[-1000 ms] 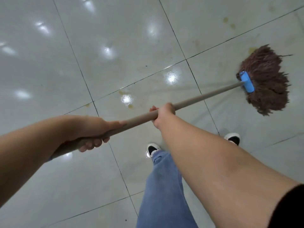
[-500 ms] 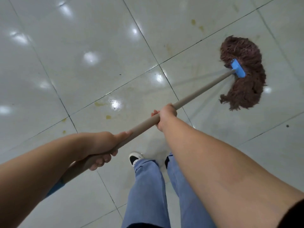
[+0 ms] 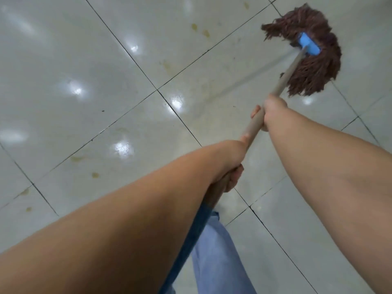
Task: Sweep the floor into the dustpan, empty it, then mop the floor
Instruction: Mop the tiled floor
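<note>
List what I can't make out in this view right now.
- Dustpan: none in the head view.
- Mop handle end: hidden behind the left hand and forearm.
- Right hand fingers: mostly behind the handle.
- Shoes: hidden by arms and jeans.

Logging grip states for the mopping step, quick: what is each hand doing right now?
Left hand: closed around the mop handle, at its lower part.
Right hand: closed around the same handle, farther up toward the mop head.
</note>
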Demonstrator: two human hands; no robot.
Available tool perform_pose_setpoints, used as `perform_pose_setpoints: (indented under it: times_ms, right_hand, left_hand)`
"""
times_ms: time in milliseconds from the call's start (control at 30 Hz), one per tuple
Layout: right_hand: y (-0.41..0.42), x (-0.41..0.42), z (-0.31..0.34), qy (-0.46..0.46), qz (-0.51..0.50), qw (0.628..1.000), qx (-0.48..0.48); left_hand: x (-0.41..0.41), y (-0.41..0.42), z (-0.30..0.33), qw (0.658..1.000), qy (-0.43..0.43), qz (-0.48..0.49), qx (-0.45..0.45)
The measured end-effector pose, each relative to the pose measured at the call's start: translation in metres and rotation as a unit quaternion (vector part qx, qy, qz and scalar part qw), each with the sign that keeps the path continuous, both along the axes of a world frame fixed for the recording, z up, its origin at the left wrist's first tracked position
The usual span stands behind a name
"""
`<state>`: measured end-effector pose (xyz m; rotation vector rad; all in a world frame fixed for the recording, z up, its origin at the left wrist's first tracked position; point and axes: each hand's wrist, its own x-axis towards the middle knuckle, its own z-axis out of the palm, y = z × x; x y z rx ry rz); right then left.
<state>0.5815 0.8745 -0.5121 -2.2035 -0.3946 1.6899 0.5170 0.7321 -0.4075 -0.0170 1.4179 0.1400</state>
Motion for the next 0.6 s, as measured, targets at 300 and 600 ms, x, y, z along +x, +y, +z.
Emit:
perform_pose_setpoints:
  times_ms: [300, 600]
  right_hand:
    - [-0.125, -0.051, -0.01, 0.03, 0.023, 0.999, -0.013]
    - [-0.458, -0.198, 0.018, 0.082, 0.001, 0.994, -0.077]
  left_hand:
    - [-0.063, -0.135, -0.015, 1.0, 0.014, -0.009, 0.025]
    - [-0.219, -0.462, 0.015, 0.996, 0.059, -0.07, -0.019]
